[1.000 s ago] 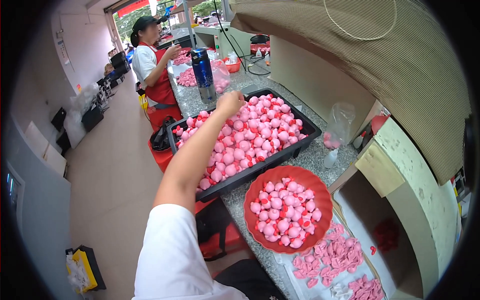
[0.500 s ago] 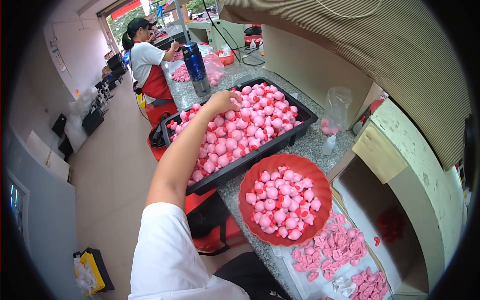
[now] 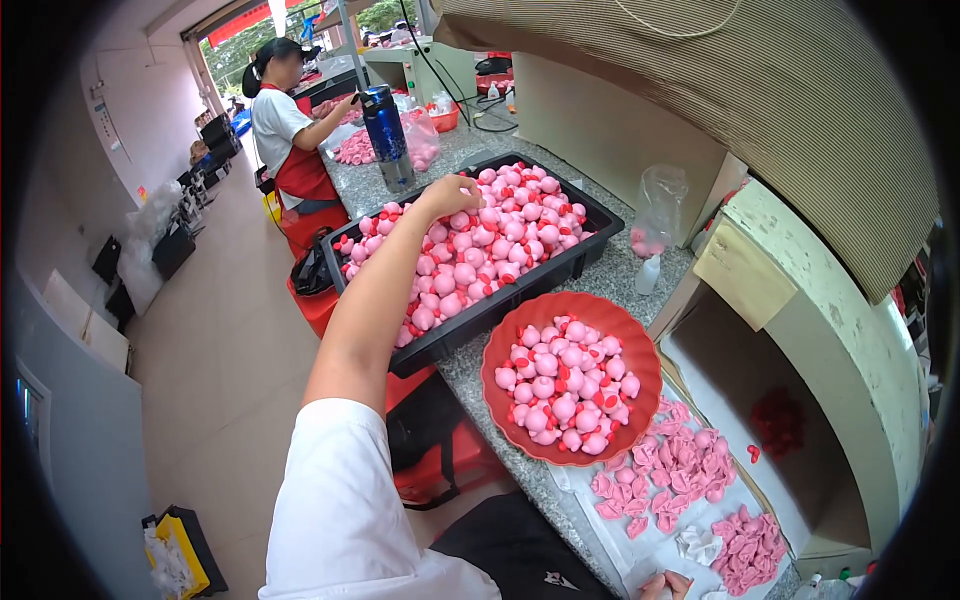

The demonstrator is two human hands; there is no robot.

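My left arm stretches over a black tray (image 3: 470, 331) heaped with pink rubber-like ball figures (image 3: 465, 274) that carry small red parts. At the tray's far side my left hand (image 3: 452, 195) has its fingers curled down onto the heap; whatever is between the fingertips is hidden. Only the curled fingertips of my right hand (image 3: 666, 584) show at the lower edge, over white paper (image 3: 640, 550); what they hold cannot be made out. Nearest that hand lie a crumpled white scrap (image 3: 699, 545) and a pile of flat pink pieces (image 3: 748, 550).
A red scalloped bowl (image 3: 497, 400) of the same figures stands beside the tray. More pink pieces (image 3: 668, 465) lie on the paper. A blue bottle (image 3: 386, 140), a small white squeeze bottle (image 3: 648, 275) and a clear bag (image 3: 661, 205) stand around. A co-worker (image 3: 285, 125) sits farther along the bench.
My left hand stays over the tray's far side, its fingers now more drawn together. My right fingertips have come into view at the lower edge. The co-worker's head and arms have shifted.
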